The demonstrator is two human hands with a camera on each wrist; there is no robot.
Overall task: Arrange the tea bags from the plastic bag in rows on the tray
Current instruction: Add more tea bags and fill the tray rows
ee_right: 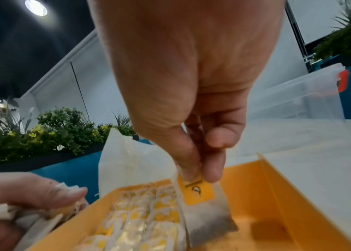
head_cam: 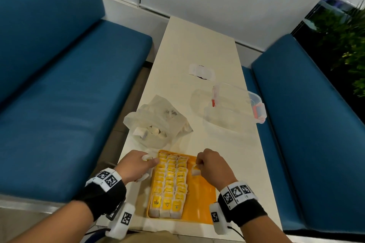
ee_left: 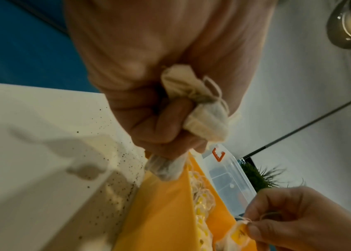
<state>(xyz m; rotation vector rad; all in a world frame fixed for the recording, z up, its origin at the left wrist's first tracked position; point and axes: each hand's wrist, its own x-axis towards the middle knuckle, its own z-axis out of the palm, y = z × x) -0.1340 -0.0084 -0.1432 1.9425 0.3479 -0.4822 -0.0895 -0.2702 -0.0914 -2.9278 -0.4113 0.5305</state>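
Note:
An orange tray (head_cam: 201,203) lies at the table's near edge, with three rows of yellow-tagged tea bags (head_cam: 170,181) on its left part. My right hand (head_cam: 212,165) pinches one tea bag (ee_right: 204,208) by its yellow tag and holds it hanging over the tray's bare right part (ee_right: 262,212). My left hand (head_cam: 136,164) sits at the tray's left rim and grips a bunch of tea bags (ee_left: 196,105) in its fist. The clear plastic bag (head_cam: 158,124), with a few tea bags inside, lies just beyond the tray.
A clear plastic box (head_cam: 235,104) with red clips stands at the right of the cream table (head_cam: 197,49), and a small white packet (head_cam: 201,72) lies farther back. Blue benches (head_cam: 59,94) flank the table. Tea dust speckles the table (ee_left: 110,178) beside the tray.

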